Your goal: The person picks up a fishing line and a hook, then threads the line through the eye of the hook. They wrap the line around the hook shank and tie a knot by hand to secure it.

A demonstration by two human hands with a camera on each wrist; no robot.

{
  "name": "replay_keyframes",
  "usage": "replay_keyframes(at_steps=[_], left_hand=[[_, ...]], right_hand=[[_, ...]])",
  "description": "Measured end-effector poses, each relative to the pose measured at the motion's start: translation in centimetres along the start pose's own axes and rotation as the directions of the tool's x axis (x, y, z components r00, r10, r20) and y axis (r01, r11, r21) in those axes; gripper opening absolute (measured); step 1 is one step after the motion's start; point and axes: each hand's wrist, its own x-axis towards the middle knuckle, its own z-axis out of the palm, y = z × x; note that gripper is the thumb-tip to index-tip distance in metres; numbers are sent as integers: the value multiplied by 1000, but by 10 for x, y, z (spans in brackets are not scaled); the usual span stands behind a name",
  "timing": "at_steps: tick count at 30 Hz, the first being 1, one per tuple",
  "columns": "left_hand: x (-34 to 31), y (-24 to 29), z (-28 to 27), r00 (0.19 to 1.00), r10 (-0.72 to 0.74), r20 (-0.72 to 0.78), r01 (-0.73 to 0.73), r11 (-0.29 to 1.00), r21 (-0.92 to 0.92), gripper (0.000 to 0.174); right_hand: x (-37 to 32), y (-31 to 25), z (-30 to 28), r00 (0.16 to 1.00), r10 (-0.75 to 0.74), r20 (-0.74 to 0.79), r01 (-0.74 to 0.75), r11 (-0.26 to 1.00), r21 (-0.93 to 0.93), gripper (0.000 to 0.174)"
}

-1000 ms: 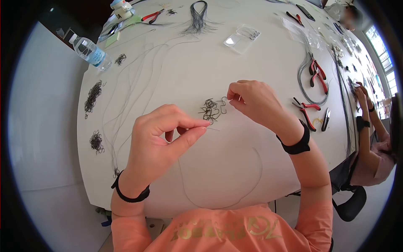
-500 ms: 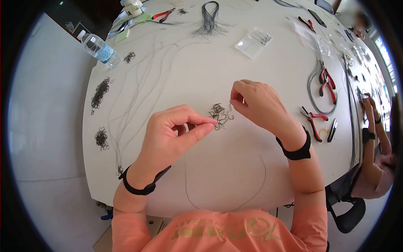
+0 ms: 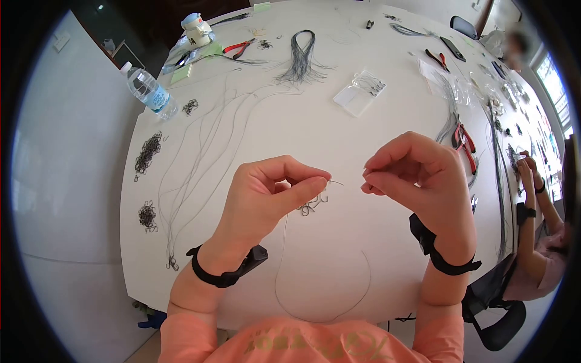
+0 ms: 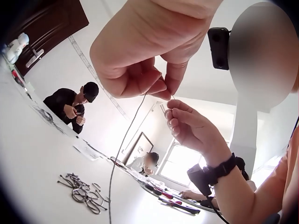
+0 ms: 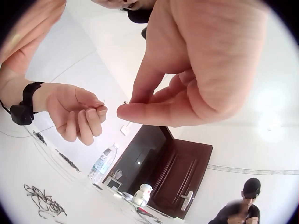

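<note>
Thumb and forefinger of my left hand (image 3: 272, 190) pinch a thin grey fishing line (image 4: 122, 147), its short tip poking out toward the right hand. The rest of the line loops down over the table before my chest. Facing it from the right, my right hand (image 3: 417, 172) pinches a small fish hook (image 5: 125, 102); only a bit of metal shows past the fingertips, most of it hidden. The two hands are raised above the table, fingertips a small gap apart. Below the left fingertips lies a small pile of dark fish hooks (image 4: 84, 193), partly covered in the head view.
Two larger hook piles (image 3: 147, 156) and long loose lines (image 3: 209, 142) lie on the left, near a water bottle (image 3: 148, 91). An open clear box (image 3: 360, 92) is farther back. Red-handled pliers (image 3: 465, 145) lie right, and another person's arms (image 3: 535, 199) work at the right edge.
My right hand has lifted from the hook pile with a hook and turned, palm facing left. The left hand still pinches the line and has moved a little right. The head view has shifted.
</note>
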Motion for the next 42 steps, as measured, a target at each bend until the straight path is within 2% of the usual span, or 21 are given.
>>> replay_keyframes(at_steps=[4, 6, 7, 8, 11, 12, 14, 24, 27, 29, 32, 35, 39, 42], left_hand=[[-2, -7, -1, 999, -16, -40, 15, 1000, -20, 8], [-5, -11, -3, 998, -18, -62, 18, 1000, -3, 8], [-6, -14, -3, 997, -15, -71, 13, 999, -31, 8], [-7, -15, -4, 997, -13, -81, 8, 998, -60, 8], [-7, -15, -4, 998, -34, -44, 28, 990, -138, 8], [-7, -15, -5, 999, -30, -46, 23, 990, -141, 8], [-7, -15, -6, 998, -57, -5, 55, 980, -189, 10], [-10, -16, -7, 1000, -21, 19, 25, 979, -204, 9], [-10, -19, -8, 1000, 7, -3, -7, 984, -181, 7], [-9, -22, -9, 998, 27, -49, -28, 999, -25, 6], [-9, -25, -7, 990, 96, -100, -94, 995, 26, 8], [-11, -23, -5, 992, 81, -98, -79, 997, 25, 8], [-10, -25, -4, 992, 102, -76, -106, 993, -52, 10], [-10, -22, -7, 996, 58, -73, -68, 987, -144, 13]], right_hand=[[-2, 1, 5, 998, -68, 3, 67, 996, 52, 9], [-1, -4, 8, 978, -207, 34, 207, 927, -312, 7], [-2, -5, 11, 983, -181, 10, 173, 922, -348, 7], [-1, -2, 15, 983, -185, 10, 177, 921, -348, 7], [2, 14, 26, 972, -233, 19, 233, 957, -173, 9], [3, 17, 28, 972, -236, 23, 236, 956, -177, 9], [5, 20, 30, 940, -339, 24, 335, 910, -245, 11], [8, 27, 34, 943, -329, 51, 333, 923, -193, 14], [8, 26, 34, 909, -406, 89, 413, 859, -302, 11], [7, 18, 31, 954, -272, 127, 300, 883, -362, 12], [3, 12, 31, 973, -224, 62, 231, 902, -366, 14], [1, 15, 35, 957, -279, 80, 283, 835, -472, 13], [2, 17, 32, 948, -312, 64, 309, 849, -428, 11], [4, 14, 27, 940, -340, -7, 310, 866, -392, 9]])
